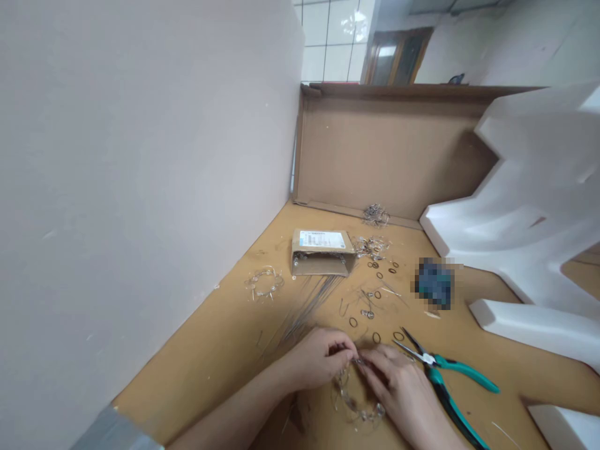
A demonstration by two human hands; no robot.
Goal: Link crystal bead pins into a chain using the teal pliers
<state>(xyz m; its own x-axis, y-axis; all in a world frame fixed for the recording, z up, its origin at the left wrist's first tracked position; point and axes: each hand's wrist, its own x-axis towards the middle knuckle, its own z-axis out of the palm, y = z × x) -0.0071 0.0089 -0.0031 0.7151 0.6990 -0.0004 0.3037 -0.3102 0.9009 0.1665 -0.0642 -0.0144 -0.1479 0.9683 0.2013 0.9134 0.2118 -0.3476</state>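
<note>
Near the front of the table, my left hand [319, 357] pinches one end of a beaded wire ring [347, 400] between thumb and fingers. My right hand [398, 382] closes on the same spot from the other side, fingertips almost meeting the left ones. Clear beads and thin wire loops hang below the fingers in a curve. The exact bit of wire between the fingertips is too small to make out. Just right of my right hand lie long-nose pliers [427, 359] with green handles, jaws spread apart. A similar beaded ring [265, 282] rests farther left.
A small open cardboard box [323, 265] with a white label lies on the brown table. Straight wires [312, 303], dark small rings [353, 322] and a wire pile [372, 247] are scattered nearby. White foam pieces [525, 325] stand right; a pale panel [154, 156] rises left.
</note>
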